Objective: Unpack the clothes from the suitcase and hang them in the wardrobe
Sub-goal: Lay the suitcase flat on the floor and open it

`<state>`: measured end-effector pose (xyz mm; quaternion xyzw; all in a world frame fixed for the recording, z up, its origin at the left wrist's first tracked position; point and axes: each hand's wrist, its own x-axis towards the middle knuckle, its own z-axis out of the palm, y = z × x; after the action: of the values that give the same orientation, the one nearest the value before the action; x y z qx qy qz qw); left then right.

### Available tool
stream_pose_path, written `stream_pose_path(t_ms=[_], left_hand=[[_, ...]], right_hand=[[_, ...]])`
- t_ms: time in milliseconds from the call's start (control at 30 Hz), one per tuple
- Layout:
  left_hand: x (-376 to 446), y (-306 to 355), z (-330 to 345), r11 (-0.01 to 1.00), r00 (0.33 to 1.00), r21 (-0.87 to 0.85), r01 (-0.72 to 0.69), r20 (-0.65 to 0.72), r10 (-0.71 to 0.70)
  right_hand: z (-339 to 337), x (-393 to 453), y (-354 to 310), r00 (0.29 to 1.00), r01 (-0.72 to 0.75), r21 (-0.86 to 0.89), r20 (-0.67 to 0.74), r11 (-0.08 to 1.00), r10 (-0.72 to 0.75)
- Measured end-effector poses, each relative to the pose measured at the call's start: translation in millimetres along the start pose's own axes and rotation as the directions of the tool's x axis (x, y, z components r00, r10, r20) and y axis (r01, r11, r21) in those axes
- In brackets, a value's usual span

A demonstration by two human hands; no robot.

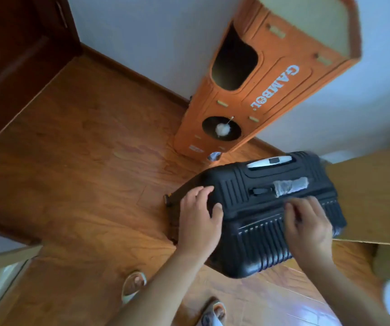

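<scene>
Suitcase [259,208], black, ribbed and hard-shelled, stands closed on the wooden floor [83,149] right of centre, seen from above so that its top face fills most of what shows. Its long axis runs from lower left to upper right: one end points toward the feet [134,285] at the lower edge, the other toward the cardboard box [372,198] at the right, which it touches or overlaps. On the top face a silver-white pull-handle [269,161] lies along the far edge, toward the wall [154,31]; nearer the middle sits a carry handle [262,190], with a plastic-wrapped tag [290,185] just to its right. A wheel [167,200] juts out at the left, just above the floor. Left hand [199,222] clasps the left end of the shell, fingers spread and curved over the upper edge, thumb pressed against the near side. Right hand [306,225] lies on the near edge of the top, fingers bent over the ribbed rim; motion blur makes it impossible to tell how firmly it grasps. Behind the suitcase an orange cardboard tower [259,90] lettered GAMBOL leans against the wall, well apart from both hands. A dark wooden door [5,67] fills the upper left corner.
</scene>
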<state>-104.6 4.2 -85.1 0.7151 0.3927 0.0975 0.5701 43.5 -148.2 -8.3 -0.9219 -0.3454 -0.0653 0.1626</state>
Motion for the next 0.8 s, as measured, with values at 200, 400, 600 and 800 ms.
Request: stream_pose_path(t_ms=[200,400,600,800], left_hand=[[12.8,58.0,95.7,0.632,0.934,0.687,-0.358,0.261,0.245],[16.9,43.0,109.3,0.416,0.925,0.839,-0.35,0.24,0.293],[33.7,45.9,73.1,0.258,0.966,0.932,-0.254,0.233,0.109],[-52.8,48.6,160.9,0.427,0.984,0.889,0.165,-0.122,-0.127]], right_hand=[[1.4,44.2,187.7,0.706,-0.661,-0.107,0.247,0.743,0.663],[22.2,22.5,237.0,0.668,-0.713,0.041,0.343,0.7,0.66],[13.0,-84.4,222.2,0.762,-0.644,0.226,0.272,0.731,0.587],[60.5,-212.8,293.1,0.534,-0.822,0.274,0.678,0.5,0.506]])
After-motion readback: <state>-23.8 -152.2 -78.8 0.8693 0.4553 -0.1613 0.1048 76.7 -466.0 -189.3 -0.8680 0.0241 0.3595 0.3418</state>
